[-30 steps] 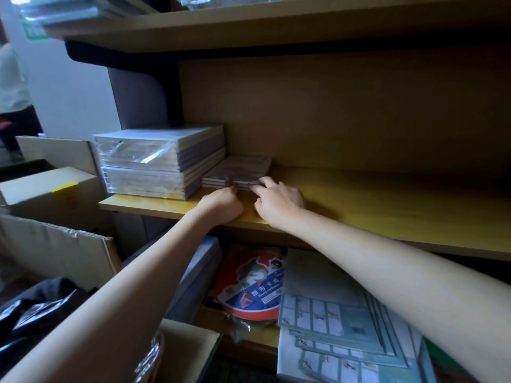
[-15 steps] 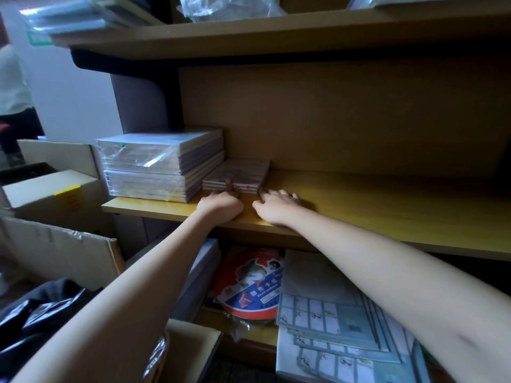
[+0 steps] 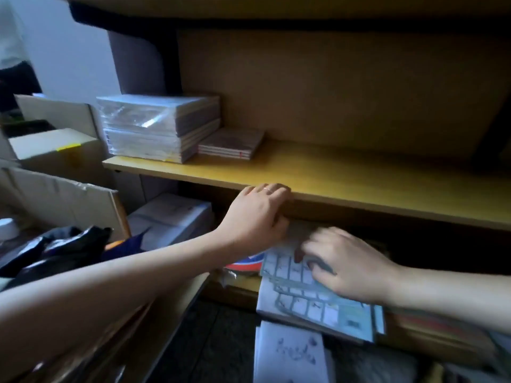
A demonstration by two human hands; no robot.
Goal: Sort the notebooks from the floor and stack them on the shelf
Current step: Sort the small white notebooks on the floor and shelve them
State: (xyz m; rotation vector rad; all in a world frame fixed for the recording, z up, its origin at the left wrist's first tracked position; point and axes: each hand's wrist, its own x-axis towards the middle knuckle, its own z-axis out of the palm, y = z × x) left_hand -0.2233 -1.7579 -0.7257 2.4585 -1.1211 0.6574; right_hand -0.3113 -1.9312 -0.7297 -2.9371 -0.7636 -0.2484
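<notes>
A small stack of brownish notebooks [image 3: 231, 143] lies on the yellow wooden shelf [image 3: 359, 181], beside two taller plastic-wrapped bundles of notebooks [image 3: 157, 125] at the shelf's left end. My left hand [image 3: 255, 214] hangs in front of the shelf's front edge, fingers curled at the edge, holding nothing. My right hand [image 3: 345, 262] is lower, fingers spread over the pale blue-green grid-printed notebooks [image 3: 318, 302] piled on the level below. A white notebook with scribbled writing [image 3: 290, 355] lies on the floor underneath.
Cardboard boxes [image 3: 55, 150] stand to the left, with black plastic bags [image 3: 55, 250] in front of them. A white box [image 3: 171, 217] sits under the shelf. A round red-and-blue pack [image 3: 246, 265] peeks out beside the grid notebooks. A person stands at the far left.
Both hands have let go of the small notebook stack and drawn back and down off the shelf. The right hand has dropped to the grid-printed notebooks below. The view has tilted downward.
</notes>
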